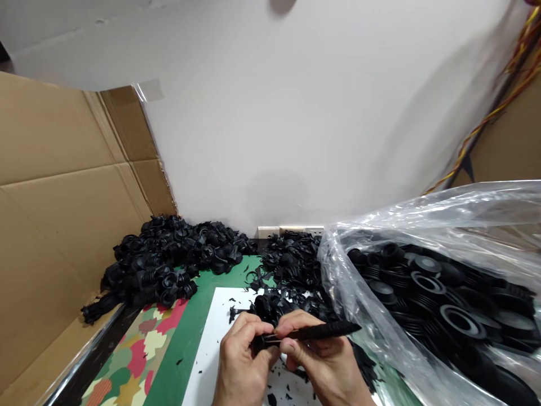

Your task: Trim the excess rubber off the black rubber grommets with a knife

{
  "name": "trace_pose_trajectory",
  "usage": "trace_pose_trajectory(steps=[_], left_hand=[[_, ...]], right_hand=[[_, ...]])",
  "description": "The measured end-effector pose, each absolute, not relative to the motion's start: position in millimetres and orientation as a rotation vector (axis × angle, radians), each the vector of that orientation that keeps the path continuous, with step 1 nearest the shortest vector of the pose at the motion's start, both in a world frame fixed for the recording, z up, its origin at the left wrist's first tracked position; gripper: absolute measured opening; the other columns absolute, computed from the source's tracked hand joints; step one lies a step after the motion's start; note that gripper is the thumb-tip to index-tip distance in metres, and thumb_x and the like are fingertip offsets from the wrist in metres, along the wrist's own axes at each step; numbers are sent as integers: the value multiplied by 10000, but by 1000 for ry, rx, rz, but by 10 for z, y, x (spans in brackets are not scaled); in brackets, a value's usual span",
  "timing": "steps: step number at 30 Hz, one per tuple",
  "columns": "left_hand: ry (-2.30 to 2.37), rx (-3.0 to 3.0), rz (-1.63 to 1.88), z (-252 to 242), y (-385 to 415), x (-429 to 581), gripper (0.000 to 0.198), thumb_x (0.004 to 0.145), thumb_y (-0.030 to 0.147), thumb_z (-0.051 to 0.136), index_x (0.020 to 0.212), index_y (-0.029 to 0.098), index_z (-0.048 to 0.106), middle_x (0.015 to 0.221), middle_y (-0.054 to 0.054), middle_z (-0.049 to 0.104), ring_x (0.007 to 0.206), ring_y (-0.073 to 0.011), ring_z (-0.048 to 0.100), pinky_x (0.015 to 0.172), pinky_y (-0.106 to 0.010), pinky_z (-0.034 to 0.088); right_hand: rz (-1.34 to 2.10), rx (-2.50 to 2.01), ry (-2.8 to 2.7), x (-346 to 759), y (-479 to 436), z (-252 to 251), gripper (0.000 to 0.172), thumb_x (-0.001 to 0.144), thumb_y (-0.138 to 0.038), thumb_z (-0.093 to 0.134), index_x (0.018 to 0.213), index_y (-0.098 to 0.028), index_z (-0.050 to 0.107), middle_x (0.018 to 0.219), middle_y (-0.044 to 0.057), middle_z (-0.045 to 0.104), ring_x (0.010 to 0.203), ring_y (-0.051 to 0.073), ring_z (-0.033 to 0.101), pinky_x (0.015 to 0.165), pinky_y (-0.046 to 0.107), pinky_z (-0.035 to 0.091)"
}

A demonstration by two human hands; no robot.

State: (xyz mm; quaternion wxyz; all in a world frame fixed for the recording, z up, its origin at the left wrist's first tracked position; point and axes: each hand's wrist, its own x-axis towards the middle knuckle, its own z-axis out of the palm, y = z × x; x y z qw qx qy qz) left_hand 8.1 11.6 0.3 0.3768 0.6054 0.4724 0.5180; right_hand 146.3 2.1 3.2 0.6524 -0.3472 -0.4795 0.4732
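Observation:
My left hand is closed around a small black rubber part, partly hidden by the fingers. In my right hand is a slim tool with a black handle tapering toward the right. Its thin metal end meets the rubber part between my two hands; the exact kind of tip is too small to make out. Just beyond the fingers lies a heap of black rubber pieces. Under both hands is a white sheet sprinkled with small black scraps.
Ribbed black rubber parts are piled at the back left, beside a cardboard panel. Black trimmings lie at the back middle. A clear plastic bag holding larger black rubber parts stands right. A power strip lies against the wall.

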Motion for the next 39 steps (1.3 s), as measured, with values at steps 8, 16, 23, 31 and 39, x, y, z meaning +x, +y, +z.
trace_pose_trajectory(steps=[8, 16, 23, 31, 39], left_hand=[[1171, 1480, 1339, 8, 122, 82, 114, 664, 279, 754, 718, 180, 734, 732, -30, 576, 666, -177, 552, 566, -248, 442], [1184, 1403, 1251, 13, 92, 129, 183, 537, 38, 675, 641, 178, 734, 705, -15, 581, 648, -166, 545, 557, -239, 411], [1247, 1484, 1265, -5, 106, 96, 203, 560, 55, 632, 695, 180, 720, 761, -20, 575, 661, -171, 560, 558, -244, 433], [1231, 1496, 1331, -3, 106, 94, 208, 554, 54, 636, 688, 184, 730, 756, -27, 581, 677, -181, 583, 550, -240, 463], [1116, 1361, 1365, 154, 130, 100, 212, 498, 84, 718, 677, 189, 765, 757, -53, 625, 720, -205, 599, 597, -262, 496]], right_hand=[[1039, -768, -1119, 1437, 36, -17, 181, 707, -378, 752, 712, -200, 718, 713, 30, 621, 487, 121, 533, 421, 229, 428], [310, -833, -1357, 1780, 152, -22, 96, 810, -160, 627, 793, -234, 685, 763, 44, 678, 642, 179, 649, 554, 269, 532], [564, -962, -1225, 1820, 170, 2, 79, 819, -277, 638, 839, -203, 655, 790, 26, 640, 457, 109, 579, 427, 224, 514], [896, -856, -1123, 1696, 85, 138, 227, 836, -402, 605, 775, -184, 606, 816, 34, 604, 564, 142, 602, 526, 272, 542], [947, -849, -1195, 1668, 77, 105, 241, 866, -442, 552, 804, -212, 589, 830, 44, 651, 764, 207, 644, 717, 339, 525]])
